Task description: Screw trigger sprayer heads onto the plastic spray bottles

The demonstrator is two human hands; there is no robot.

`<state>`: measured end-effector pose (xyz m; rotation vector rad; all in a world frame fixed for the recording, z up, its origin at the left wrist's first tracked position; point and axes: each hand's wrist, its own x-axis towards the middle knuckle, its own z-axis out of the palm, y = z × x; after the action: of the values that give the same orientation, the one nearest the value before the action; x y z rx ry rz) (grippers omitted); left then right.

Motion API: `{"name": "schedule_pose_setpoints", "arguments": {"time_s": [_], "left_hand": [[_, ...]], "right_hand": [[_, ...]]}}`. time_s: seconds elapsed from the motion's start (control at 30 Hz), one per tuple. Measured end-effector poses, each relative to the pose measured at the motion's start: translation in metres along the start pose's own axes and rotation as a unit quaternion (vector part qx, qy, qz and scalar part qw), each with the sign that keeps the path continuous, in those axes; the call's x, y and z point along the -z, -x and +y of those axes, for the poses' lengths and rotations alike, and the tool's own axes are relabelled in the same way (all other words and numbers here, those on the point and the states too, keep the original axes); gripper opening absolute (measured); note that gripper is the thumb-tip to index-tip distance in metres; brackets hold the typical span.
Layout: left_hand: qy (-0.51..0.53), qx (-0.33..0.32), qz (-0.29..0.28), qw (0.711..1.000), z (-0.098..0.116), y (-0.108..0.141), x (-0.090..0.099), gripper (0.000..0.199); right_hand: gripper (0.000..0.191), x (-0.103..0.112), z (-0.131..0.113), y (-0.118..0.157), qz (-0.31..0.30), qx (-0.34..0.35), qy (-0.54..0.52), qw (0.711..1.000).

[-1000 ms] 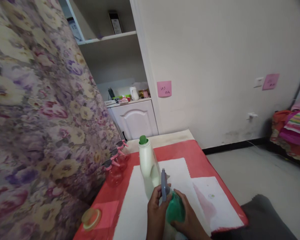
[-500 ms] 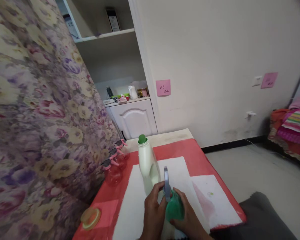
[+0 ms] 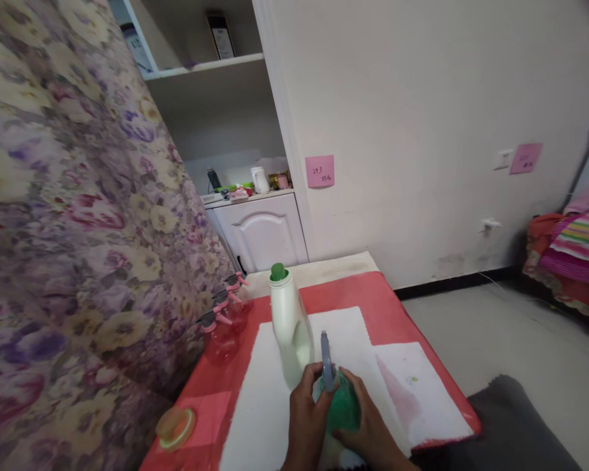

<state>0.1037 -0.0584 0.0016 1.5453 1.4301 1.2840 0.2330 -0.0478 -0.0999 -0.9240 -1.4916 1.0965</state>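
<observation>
My right hand [image 3: 375, 428] is wrapped around a green spray bottle [image 3: 344, 409] at the front of the table. At its top sits a grey spray head [image 3: 326, 360], its nozzle pointing away from me. The fingers of my left hand [image 3: 305, 409] close around the base of this spray head, at the bottle's neck. Just beyond my left hand stands a large pale green jug [image 3: 285, 320] with a handle and a darker green spout in its uncapped mouth. My fingers partly hide the green bottle and its neck.
Several clear bottles with pink spray heads [image 3: 220, 337] line the table's left edge beside the floral curtain [image 3: 127, 261]. A round, yellowish ring-shaped thing [image 3: 175, 428] lies front left. White sheets [image 3: 255, 392] cover part of the red tablecloth [image 3: 343, 291]. A cabinet [image 3: 262, 229] stands behind.
My left hand and the grey spray head have shifted slightly, and the head's angle has turned a little. My right hand keeps its hold on the bottle. The jug has not moved.
</observation>
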Motion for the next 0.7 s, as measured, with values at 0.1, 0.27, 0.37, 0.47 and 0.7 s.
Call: {"name": "schedule_pose_setpoints", "arguments": {"time_s": [0.1,0.27,0.37,0.47,0.7], "left_hand": [[-0.014,-0.004,0.001,1.0,-0.002,0.0,0.0,0.018],[-0.028,-0.004,-0.001,1.0,0.001,0.001,-0.001,0.019],[-0.032,-0.017,0.005,0.999,0.001,0.0,-0.002,0.02],[-0.031,-0.022,0.021,0.999,-0.003,0.0,-0.003,0.024],[-0.002,-0.017,0.036,0.999,-0.01,0.005,-0.004,0.028]], "right_hand": [[0.089,0.001,0.001,0.002,0.0,-0.013,-0.003,1.0],[0.079,0.014,-0.007,0.0,0.011,0.01,-0.031,0.999],[0.051,0.023,-0.033,-0.009,0.031,0.04,0.003,0.999],[0.03,0.021,-0.066,-0.02,0.032,0.055,0.009,0.998],[0.033,0.004,-0.088,-0.032,0.05,0.041,0.039,0.997]]}}
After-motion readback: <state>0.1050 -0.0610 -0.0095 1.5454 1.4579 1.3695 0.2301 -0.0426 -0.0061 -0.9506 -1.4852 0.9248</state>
